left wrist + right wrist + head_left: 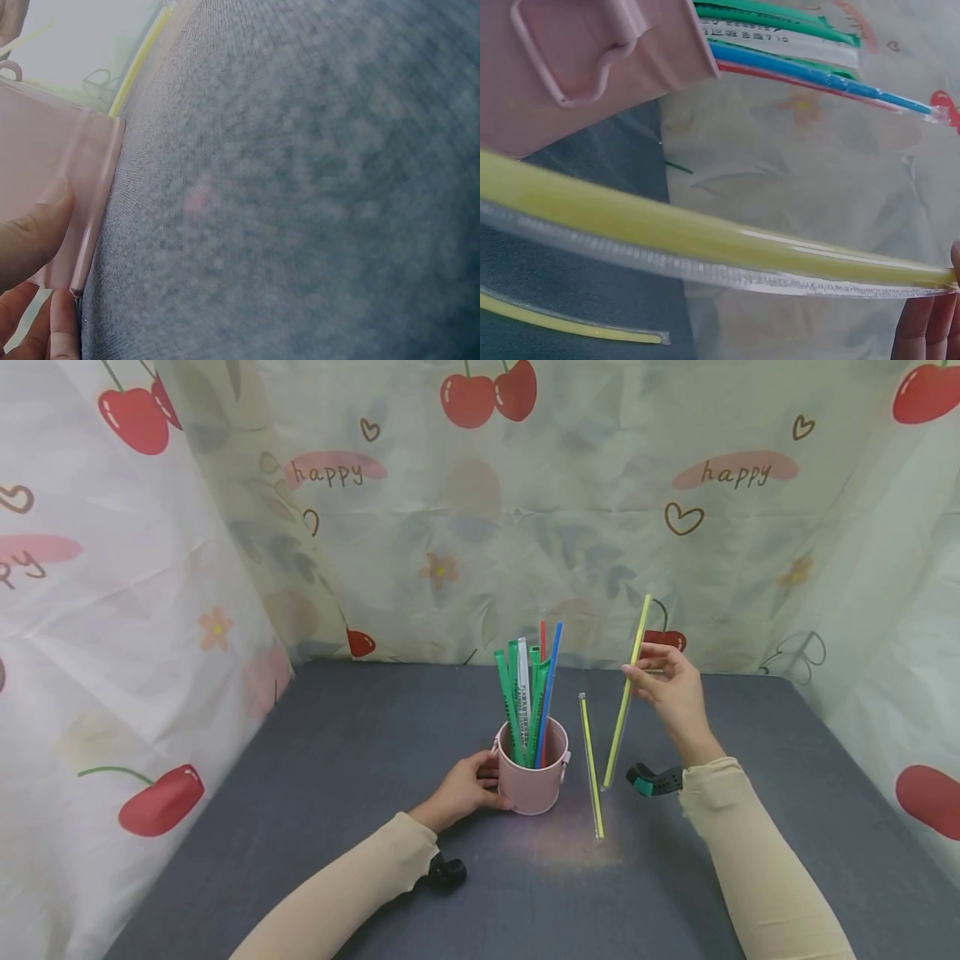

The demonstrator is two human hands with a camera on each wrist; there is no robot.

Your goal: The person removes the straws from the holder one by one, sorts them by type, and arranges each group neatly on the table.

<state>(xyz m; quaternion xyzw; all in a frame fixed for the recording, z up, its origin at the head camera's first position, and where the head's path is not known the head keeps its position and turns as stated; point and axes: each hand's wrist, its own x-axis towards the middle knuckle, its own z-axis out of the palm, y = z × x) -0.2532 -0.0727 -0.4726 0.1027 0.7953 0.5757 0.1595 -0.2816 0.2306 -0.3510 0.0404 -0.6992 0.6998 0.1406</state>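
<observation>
A small pink bucket (528, 792) with side handles stands upright on the table. Wrapped green straws (506, 693), a white paper-wrapped one (523, 681), a blue straw (549, 689) and a red straw (543, 639) lean inside it. My left hand (467, 792) holds the bucket by its left side, thumb in front and fingers round toward the back. To the right of the bucket, my right hand (672, 689) pinches a yellow straw (619, 722) in a clear wrapper, tilted with its top end up. Between them lies another wrapped yellow straw (591, 767).
The dark grey table (360, 735) is enclosed by a printed curtain (517, 552) at the back and both sides. Black wrist devices (654, 780) sit by both sleeves. A soft light patch (562, 847) shows in front of the bucket.
</observation>
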